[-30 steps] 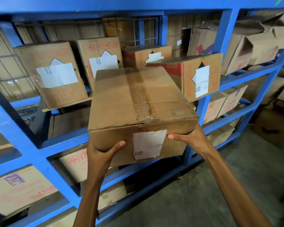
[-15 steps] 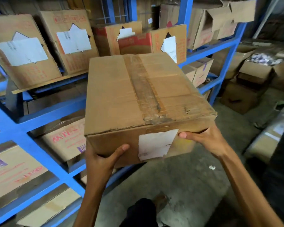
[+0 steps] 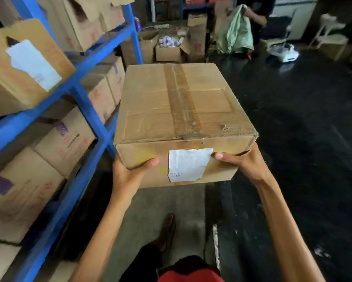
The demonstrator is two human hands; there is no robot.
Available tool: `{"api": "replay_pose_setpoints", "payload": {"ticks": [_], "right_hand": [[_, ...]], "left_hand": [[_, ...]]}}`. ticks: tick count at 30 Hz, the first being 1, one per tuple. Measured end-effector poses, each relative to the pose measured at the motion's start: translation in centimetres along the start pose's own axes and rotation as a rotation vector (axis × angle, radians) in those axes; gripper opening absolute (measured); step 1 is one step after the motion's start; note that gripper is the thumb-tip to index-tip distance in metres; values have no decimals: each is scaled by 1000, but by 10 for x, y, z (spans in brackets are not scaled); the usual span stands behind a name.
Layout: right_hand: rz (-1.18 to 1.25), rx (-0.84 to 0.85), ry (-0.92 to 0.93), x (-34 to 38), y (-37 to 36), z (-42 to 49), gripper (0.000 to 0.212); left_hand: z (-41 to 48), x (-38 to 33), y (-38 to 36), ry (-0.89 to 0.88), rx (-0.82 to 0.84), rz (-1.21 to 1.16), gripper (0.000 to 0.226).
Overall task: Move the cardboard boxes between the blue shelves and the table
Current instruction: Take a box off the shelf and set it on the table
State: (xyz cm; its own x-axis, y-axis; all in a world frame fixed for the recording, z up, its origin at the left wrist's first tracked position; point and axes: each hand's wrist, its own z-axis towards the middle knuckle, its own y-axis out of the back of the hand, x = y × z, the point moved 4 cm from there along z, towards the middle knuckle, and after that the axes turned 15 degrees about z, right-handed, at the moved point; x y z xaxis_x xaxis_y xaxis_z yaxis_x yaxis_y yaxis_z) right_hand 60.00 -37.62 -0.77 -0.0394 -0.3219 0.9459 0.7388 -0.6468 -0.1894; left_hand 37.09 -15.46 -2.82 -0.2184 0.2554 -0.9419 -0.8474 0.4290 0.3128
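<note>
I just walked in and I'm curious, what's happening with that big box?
A person is carrying a taped cardboard box in both bare hands, held up in the air. The left-hand grip is at its near left bottom corner, the right-hand grip at the near right. Blue shelves packed with other boxes stand on the left. No table is in view.

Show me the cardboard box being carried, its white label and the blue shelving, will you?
cardboard box point(image 3: 148, 106): head view, top face, left of the tape.
white label point(image 3: 188, 164): head view, centre of the paper.
blue shelving point(image 3: 89, 113): head view, slanting upright post.
</note>
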Motion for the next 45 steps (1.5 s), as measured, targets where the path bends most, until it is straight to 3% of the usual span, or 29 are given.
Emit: {"api": "replay_pose_setpoints", "payload": {"ticks": [6,11,16,20,24,29,32,41,45], "right_hand": [[-70,-544,-24,7,91,-66,63],[-142,-920,-6,14,118,-129,87],[-155,-1226,-1,17,85,-181,95],[-151,-1465,27,8,39,-212,98],[-174,-1595,8,-11,-3,-232,89],[-190,-1685,-46,-29,-34,-242,85],[-162,-1740,-74,-43,-36,-248,90],[-146,-1749,-170,-69,21,-266,104],[-162,-1734,-181,-70,72,-275,118]], "left_hand": [[48,-21,-137,-99,432,21,83],[57,-26,-245,-176,833,-16,68],[45,-30,-307,-267,1180,-51,92],[28,-25,-326,-298,1407,-51,80],[14,-16,-329,-334,1594,-31,83],[3,-1,-326,-299,1711,21,97],[-1,8,-333,-293,1738,66,85],[-24,28,-401,-334,1718,231,90],[-42,22,-453,-423,1701,298,52]]}}
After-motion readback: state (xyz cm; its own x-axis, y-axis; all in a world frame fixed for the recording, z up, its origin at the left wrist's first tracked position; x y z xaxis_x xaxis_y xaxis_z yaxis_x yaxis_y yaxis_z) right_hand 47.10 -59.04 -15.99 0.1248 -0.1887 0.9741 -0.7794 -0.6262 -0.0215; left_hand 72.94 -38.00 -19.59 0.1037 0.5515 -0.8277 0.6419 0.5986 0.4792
